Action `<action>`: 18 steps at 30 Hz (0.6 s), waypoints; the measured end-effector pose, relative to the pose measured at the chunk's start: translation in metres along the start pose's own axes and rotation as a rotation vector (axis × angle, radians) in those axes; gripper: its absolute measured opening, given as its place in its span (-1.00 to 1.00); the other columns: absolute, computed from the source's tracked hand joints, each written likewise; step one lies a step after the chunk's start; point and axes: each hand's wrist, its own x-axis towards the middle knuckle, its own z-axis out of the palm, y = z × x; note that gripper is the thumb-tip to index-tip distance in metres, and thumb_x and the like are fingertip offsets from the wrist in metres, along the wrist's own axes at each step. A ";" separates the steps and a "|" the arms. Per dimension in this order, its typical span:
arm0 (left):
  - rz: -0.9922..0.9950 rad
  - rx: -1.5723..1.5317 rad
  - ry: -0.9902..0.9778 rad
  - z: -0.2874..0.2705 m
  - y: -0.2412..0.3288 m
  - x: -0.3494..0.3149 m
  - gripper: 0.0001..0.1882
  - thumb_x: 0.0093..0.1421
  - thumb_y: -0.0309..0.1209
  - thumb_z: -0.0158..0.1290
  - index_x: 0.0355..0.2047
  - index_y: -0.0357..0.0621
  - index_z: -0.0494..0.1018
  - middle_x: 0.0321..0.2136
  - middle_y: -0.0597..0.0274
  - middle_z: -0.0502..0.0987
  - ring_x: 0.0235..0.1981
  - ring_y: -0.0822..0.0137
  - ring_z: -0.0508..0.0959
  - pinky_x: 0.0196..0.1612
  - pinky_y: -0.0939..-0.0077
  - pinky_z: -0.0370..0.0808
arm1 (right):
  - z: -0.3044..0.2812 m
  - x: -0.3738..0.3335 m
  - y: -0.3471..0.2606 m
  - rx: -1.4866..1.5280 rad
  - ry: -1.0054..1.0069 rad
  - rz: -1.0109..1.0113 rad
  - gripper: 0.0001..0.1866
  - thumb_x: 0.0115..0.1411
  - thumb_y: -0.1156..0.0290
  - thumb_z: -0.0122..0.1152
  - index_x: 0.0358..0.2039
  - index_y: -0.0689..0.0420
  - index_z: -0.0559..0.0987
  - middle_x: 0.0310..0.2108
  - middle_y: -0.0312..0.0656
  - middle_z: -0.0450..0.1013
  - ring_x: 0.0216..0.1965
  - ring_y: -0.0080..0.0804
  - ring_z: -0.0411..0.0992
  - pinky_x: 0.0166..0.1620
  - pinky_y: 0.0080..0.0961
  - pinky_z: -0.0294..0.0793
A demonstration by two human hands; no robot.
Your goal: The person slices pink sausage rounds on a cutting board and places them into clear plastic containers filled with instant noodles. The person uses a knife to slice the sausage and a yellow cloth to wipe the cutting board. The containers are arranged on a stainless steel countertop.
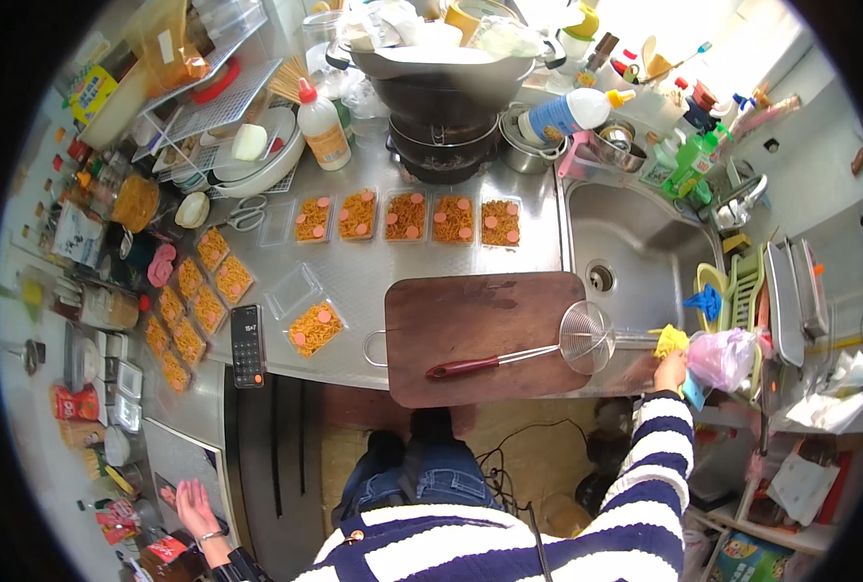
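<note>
At the counter's right front edge, my right hand (pixel 671 371) is closed on a crumpled yellow cloth (pixel 671 340), beside a pinkish plastic bag (pixel 722 360). Down at the lower left, away from the counter, my left hand (pixel 195 508) hangs palm up with its fingers apart and holds nothing. A wire skimmer (pixel 586 338) with a dark red handle lies across the brown cutting board (pixel 485 320). To the board's left sits an opened clear box (pixel 315 328) of orange noodle-like food topped with pink round slices.
Several similar food boxes (pixel 405 215) line the counter's back, with more in a cluster (pixel 189 281) at left. A phone (pixel 247 345) lies near the front edge. Scissors (pixel 247 213), a squeeze bottle (pixel 323 126) and a black pot (pixel 436 145) stand behind. The sink (pixel 635 223) is right.
</note>
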 end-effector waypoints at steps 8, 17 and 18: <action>-0.180 0.036 -0.367 0.130 -0.012 -0.097 -0.76 0.18 -0.48 -0.06 -0.14 -0.24 0.37 -0.22 0.05 0.51 -0.25 0.23 0.55 -0.19 0.43 0.53 | -0.011 0.012 0.025 0.521 0.102 0.026 -0.72 0.12 0.37 -0.08 -0.30 0.28 0.52 -0.38 0.15 0.45 -0.31 0.13 0.40 -0.20 -0.17 0.34; -0.368 0.010 -0.730 0.185 -0.014 -0.123 -0.73 0.20 -0.47 -0.08 -0.09 -0.28 0.34 -0.23 0.00 0.50 -0.24 0.20 0.55 -0.17 0.39 0.52 | -0.101 -0.010 0.074 1.195 0.450 0.147 -0.77 0.15 0.51 -0.02 -0.20 0.35 0.44 -0.22 -0.06 0.42 -0.19 -0.28 0.37 -0.04 -0.45 0.31; -0.392 0.007 -0.783 0.187 -0.011 -0.123 -0.73 0.21 -0.47 -0.09 -0.08 -0.28 0.34 -0.22 -0.01 0.50 -0.23 0.20 0.55 -0.17 0.38 0.52 | -0.126 -0.020 0.074 1.292 0.481 0.177 -0.75 0.16 0.54 -0.03 -0.15 0.36 0.40 -0.20 -0.10 0.39 -0.17 -0.34 0.34 -0.02 -0.49 0.28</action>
